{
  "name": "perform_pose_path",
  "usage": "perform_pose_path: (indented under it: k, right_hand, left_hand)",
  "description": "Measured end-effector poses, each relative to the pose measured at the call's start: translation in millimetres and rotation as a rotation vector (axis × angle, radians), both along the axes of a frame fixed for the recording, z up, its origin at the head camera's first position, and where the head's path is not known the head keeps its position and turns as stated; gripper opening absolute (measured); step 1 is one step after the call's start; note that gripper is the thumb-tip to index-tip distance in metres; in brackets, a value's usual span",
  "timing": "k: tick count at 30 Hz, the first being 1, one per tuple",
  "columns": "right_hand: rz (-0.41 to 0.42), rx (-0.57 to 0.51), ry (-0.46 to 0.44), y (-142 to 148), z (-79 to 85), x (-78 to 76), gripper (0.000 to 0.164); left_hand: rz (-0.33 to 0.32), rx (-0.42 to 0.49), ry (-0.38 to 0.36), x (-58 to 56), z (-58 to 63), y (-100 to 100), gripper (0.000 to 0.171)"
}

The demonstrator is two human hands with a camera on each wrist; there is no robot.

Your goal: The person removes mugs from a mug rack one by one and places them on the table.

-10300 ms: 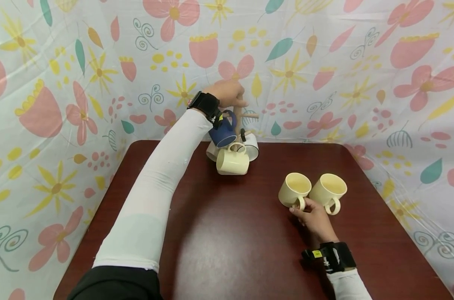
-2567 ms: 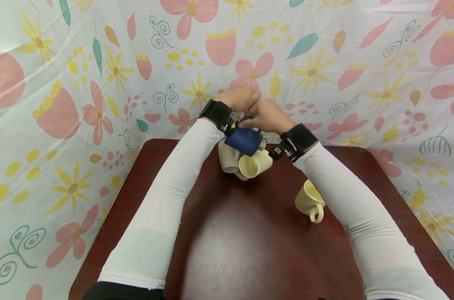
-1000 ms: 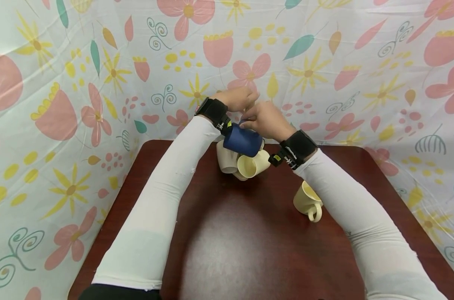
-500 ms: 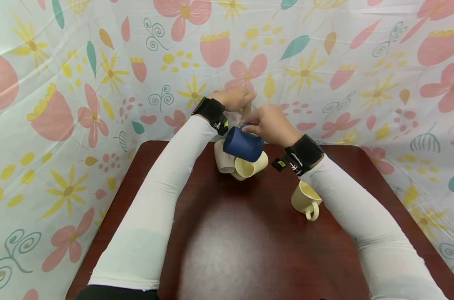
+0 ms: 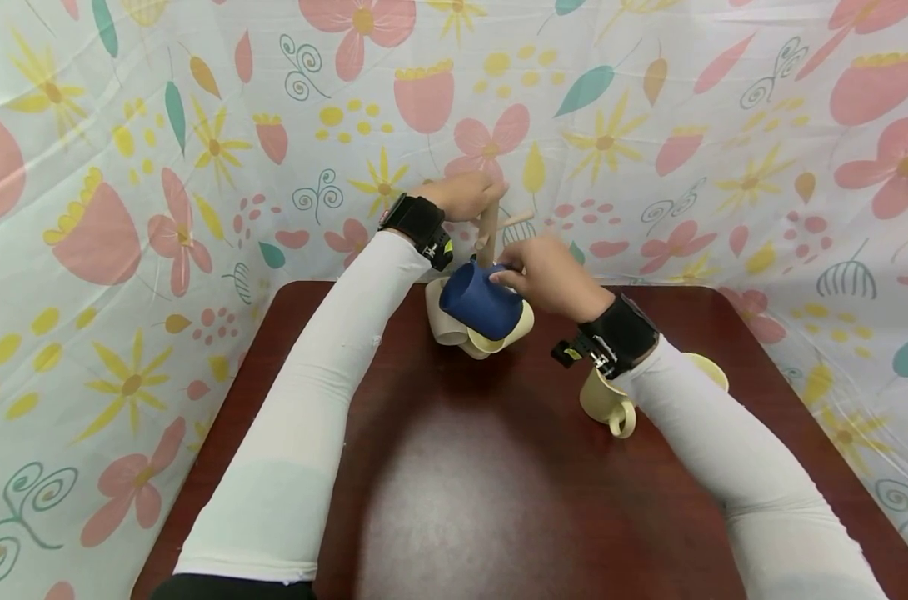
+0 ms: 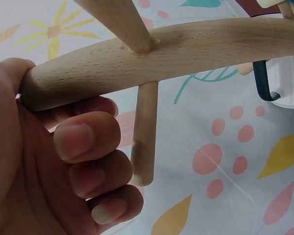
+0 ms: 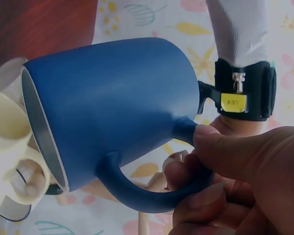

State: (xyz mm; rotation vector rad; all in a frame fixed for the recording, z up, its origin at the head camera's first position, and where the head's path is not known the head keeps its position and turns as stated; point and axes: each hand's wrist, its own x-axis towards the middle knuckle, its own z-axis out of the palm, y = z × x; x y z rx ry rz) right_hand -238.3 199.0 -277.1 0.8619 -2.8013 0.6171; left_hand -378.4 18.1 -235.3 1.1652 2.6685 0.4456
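My left hand [image 5: 465,196] grips the top of a wooden mug tree [image 6: 210,46], its fingers curled at the post's end. My right hand [image 5: 555,275] pinches the handle of a blue mug [image 7: 112,107] between thumb and fingers. That mug is tilted, its mouth toward the left in the head view, in front of the post. In the right wrist view wooden pegs show behind its handle. Below it a cream mug [image 5: 520,325] and a beige mug [image 5: 445,317] hang low on the tree, partly hidden. The left wrist view shows a white mug [image 6: 286,81] with a black handle.
A yellow mug [image 5: 600,400] stands upright on the dark wooden table [image 5: 439,500], right of the tree. Another yellow mug [image 5: 709,368] is mostly hidden behind my right sleeve. A flower-patterned cloth [image 5: 604,192] hangs close behind the tree.
My right hand has gone from a yellow mug's handle to the blue mug. Over the last second it has drawn the blue mug downward, away from the upper pegs. The left hand stays on the post.
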Motion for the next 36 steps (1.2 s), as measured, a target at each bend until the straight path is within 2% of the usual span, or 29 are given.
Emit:
perform_pose_path:
  k: [5, 12, 22, 29, 36]
  right_hand:
    - [-0.001, -0.010, -0.025, 1, -8.1, 9.3, 0.029]
    - [-0.045, -0.063, -0.071, 8, -17.9, 23.4, 0.022]
    - [-0.124, -0.215, -0.049, 21, -38.6, 46.7, 0.015]
    - [-0.155, -0.387, -0.247, 27, -52.7, 62.2, 0.019]
    - [-0.168, -0.496, -0.319, 33, -67.4, 70.6, 0.018]
  left_hand:
    - [0.003, 0.015, -0.006, 0.2, -0.8, -4, 0.085]
    - [0.015, 0.035, -0.017, -0.1, -0.9, -7, 0.083]
    - [0.026, 0.027, -0.018, -3.6, -2.8, -3, 0.082]
    - [0.006, 0.038, -0.022, -2.0, -3.1, -2, 0.084]
    - [-0.011, 0.060, -0.010, -2.1, -4.6, 0, 0.085]
